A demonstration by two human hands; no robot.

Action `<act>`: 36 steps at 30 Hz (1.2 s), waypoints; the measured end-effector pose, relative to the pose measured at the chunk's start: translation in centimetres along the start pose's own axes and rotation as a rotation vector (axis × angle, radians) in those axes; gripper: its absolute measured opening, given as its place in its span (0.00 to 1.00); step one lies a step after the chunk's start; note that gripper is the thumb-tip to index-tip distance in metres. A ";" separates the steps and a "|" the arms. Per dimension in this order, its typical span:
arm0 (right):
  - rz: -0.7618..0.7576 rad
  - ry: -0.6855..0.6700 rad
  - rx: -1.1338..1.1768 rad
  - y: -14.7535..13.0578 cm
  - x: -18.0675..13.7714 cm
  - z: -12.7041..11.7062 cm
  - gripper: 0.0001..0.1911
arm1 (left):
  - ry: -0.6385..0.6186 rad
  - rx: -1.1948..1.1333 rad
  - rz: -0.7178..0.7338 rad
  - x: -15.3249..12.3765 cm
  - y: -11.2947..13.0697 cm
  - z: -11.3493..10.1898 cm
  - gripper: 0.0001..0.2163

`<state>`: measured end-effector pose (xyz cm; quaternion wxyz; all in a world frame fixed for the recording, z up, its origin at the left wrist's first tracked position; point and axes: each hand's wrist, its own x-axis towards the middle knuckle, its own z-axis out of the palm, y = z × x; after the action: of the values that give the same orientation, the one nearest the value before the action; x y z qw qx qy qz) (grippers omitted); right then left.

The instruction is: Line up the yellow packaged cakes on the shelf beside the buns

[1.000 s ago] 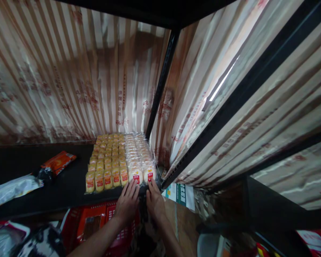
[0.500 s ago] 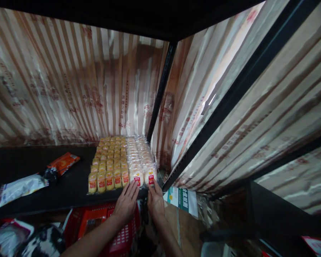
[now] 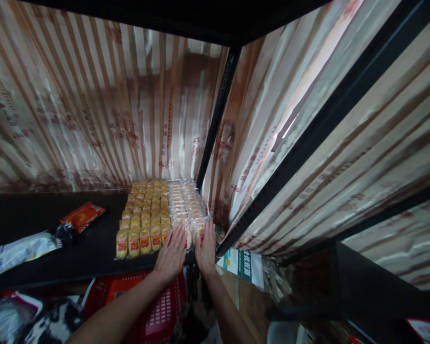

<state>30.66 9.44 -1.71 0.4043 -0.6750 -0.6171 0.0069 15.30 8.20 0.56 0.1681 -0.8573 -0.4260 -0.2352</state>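
Note:
Rows of yellow wrapped snack cakes [image 3: 144, 215] stand upright on the black shelf [image 3: 93, 258]. To their right are rows of white round wrapped cakes [image 3: 179, 203] with red labels, in clear film. My left hand [image 3: 172, 253] lies flat with fingers extended over the front of the nearer white row and the edge of the last yellow row. My right hand [image 3: 205, 248] rests, fingers stretched, against the front of the rightmost white row. Both hands cover most of the front labels. Neither hand grips anything that I can see.
An orange snack bag [image 3: 81, 217] and a white-blue bag [image 3: 25, 252] lie on the shelf to the left. A red basket [image 3: 165, 306] stands below the shelf edge. A black post [image 3: 217, 124] rises behind the cakes' right corner. Draped printed sheeting [image 3: 146, 110] hangs behind.
Both hands have moved forward and up onto the fronts of the white rows, with fingers straighter. The view has shifted slightly. The cakes look about the same.

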 end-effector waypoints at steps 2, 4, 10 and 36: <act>-0.027 0.000 -0.061 0.0 0.9 0.8 0.34 | -0.034 0.008 -0.074 1.6 -0.3 0.2 0.26; -0.053 -0.002 -0.117 0.0 1.6 1.4 0.33 | -0.066 0.006 -0.100 2.9 -0.5 0.6 0.27; -0.068 -0.033 -0.221 -0.5 2.2 1.7 0.30 | -0.119 -0.042 -0.097 3.9 -0.9 1.4 0.26; -0.535 -0.226 -0.138 -13.0 6.1 3.0 0.25 | 0.103 0.042 -0.470 -0.3 -11.2 -3.7 0.25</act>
<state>19.86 15.00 6.45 0.2738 -0.5092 -0.8132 -0.0666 5.12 12.68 4.47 0.1479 -0.7180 -0.6093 -0.3022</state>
